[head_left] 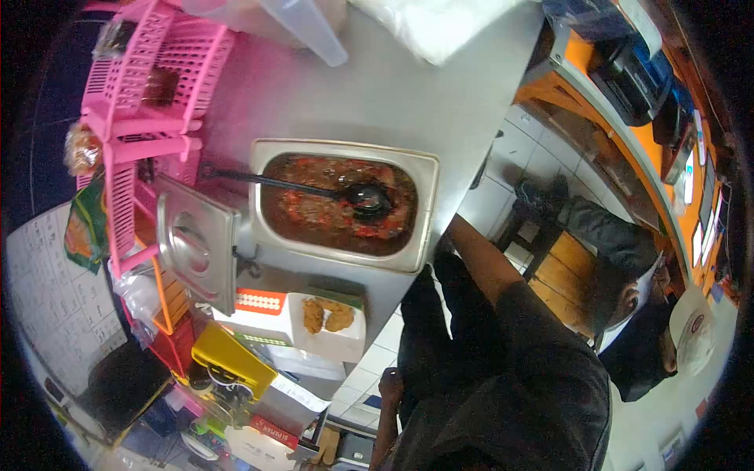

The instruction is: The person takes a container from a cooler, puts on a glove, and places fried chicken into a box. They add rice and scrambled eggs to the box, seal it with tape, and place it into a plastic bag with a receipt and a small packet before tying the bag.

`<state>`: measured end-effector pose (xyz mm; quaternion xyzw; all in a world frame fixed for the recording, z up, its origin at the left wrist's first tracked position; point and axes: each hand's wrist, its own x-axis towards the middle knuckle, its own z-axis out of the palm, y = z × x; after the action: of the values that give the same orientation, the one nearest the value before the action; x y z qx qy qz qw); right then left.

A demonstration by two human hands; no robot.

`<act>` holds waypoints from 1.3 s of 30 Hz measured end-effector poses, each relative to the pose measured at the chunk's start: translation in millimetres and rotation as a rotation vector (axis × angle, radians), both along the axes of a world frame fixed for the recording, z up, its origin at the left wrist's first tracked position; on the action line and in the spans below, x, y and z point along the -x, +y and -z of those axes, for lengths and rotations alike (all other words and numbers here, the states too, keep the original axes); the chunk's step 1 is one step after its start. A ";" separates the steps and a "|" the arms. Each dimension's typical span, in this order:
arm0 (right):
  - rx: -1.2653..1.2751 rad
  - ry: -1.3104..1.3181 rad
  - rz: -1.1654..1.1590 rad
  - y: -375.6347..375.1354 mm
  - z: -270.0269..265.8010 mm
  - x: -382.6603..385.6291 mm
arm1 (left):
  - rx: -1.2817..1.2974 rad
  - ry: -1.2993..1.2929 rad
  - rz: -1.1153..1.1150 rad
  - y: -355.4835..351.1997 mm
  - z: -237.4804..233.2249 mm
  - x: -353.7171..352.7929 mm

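My left hand point(390, 383) hangs low beside the table's edge, its fingers appearing curled, with nothing visible in it. My right forearm point(487, 259) reaches to the table's edge, where the hand is hidden. Near it stands a steel food pan point(345, 263) of dark sauce point(314, 224) with red pieces. A black ladle point(294, 184) rests in the pan, its bowl in the sauce and its handle over the rim. Beside the pan, the steel lid point(196, 243) leans tilted. An open box point(294, 306) holds brown fried pieces point(326, 315).
Pink plastic racks point(157, 86) stand along the steel table's point(345, 102) far side. A clear plastic container point(306, 27) and a white bag point(440, 27) are at the top. A yellow holder point(232, 361) is lower down. To the right, people sit by an orange counter point(644, 133) and a wooden stool point(565, 275).
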<state>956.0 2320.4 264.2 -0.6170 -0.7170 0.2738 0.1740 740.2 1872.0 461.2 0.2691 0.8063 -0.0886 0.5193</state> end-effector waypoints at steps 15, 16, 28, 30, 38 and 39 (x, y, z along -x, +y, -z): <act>-0.075 0.607 0.598 -70.8 -151.1 -27.5 | -0.434 -0.390 0.048 -26.7 86.4 102.6; -0.074 0.561 0.615 -82.3 -177.1 -38.9 | -0.496 -0.416 0.041 -25.6 81.1 107.0; -0.579 0.610 0.339 151.6 -530.4 -64.5 | -0.474 -0.160 -0.154 112.4 45.9 54.0; -0.934 0.492 0.065 239.4 -595.1 -21.9 | -0.509 -0.038 -0.034 121.4 49.0 41.1; -1.055 -0.345 -0.381 513.4 -668.7 156.1 | -0.584 0.242 0.070 135.2 49.1 -7.5; -1.059 -0.334 -0.392 521.9 -662.6 164.5 | -0.609 0.266 0.077 135.2 48.5 -12.8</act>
<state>791.5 2842.3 926.8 -0.3369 -0.8744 -0.1953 0.2893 753.0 2007.2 412.8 0.4283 0.8457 0.1026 0.3013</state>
